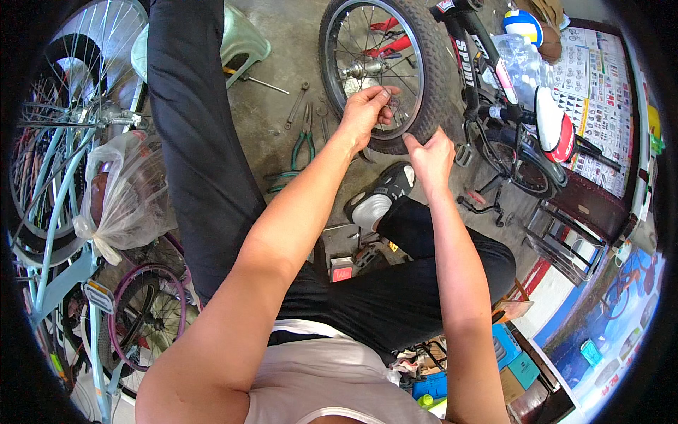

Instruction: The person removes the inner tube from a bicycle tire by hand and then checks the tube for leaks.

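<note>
A small bicycle wheel with a black knobby tyre (439, 95) and a silver-edged rim (422, 71) stands upright ahead of me. My left hand (367, 113) is at the lower spokes, just inside the rim. Its thumb and fingers are drawn together; anything between them is too small to name. My right hand (432, 157) is closed on the bottom right of the tyre, thumb against its edge near the rim. The fingers behind the tyre are partly hidden. Left of the wheel, green-handled pliers (304, 141) and a wrench (296, 106) lie on the floor.
A black small bicycle (472, 63) stands at right, its saddle (554, 127) red and white. A light blue bicycle (60, 191) and a plastic bag (127, 191) are at left. A screwdriver (265, 84) lies by a pale green stool (247, 39). A red box (341, 270) sits between my legs.
</note>
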### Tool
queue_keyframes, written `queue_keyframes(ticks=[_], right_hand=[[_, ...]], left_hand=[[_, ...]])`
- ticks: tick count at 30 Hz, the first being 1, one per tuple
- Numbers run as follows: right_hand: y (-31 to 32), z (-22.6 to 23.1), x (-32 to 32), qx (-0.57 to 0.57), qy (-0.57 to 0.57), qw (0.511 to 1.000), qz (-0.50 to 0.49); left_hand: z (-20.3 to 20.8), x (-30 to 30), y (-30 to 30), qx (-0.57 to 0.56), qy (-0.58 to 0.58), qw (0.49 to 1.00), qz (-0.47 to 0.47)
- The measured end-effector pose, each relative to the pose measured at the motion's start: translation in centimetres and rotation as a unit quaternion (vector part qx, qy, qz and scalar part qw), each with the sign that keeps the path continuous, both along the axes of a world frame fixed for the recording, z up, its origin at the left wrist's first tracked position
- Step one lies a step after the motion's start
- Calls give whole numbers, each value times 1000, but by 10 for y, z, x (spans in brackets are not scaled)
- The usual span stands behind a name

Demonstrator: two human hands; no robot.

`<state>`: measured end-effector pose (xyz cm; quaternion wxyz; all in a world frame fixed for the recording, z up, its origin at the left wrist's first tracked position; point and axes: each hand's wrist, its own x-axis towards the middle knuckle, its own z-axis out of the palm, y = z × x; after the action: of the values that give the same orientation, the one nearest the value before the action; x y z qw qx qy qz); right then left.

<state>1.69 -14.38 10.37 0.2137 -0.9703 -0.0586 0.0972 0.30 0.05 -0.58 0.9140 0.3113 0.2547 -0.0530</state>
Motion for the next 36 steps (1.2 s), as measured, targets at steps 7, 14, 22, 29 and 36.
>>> queue_keyframes(ticks=[7, 14, 22, 29, 36], right_hand=[[1, 2, 0, 6, -3, 1000, 0], [3, 4, 0, 2, 1, 1000, -1], [-4, -4, 0, -9, -15, 1000, 11], [-1, 0, -1, 50, -12, 999, 13], [-4, -3, 0, 6, -1, 1000, -4]], left_hand=[[-3, -4, 12, -107, -8, 994, -24], [-1, -4, -15, -197, -8, 978, 63], [3, -4, -10, -164, -63, 984, 32], [3, -15, 2, -162, -82, 983, -40], [0, -12, -1, -158, -61, 985, -13]])
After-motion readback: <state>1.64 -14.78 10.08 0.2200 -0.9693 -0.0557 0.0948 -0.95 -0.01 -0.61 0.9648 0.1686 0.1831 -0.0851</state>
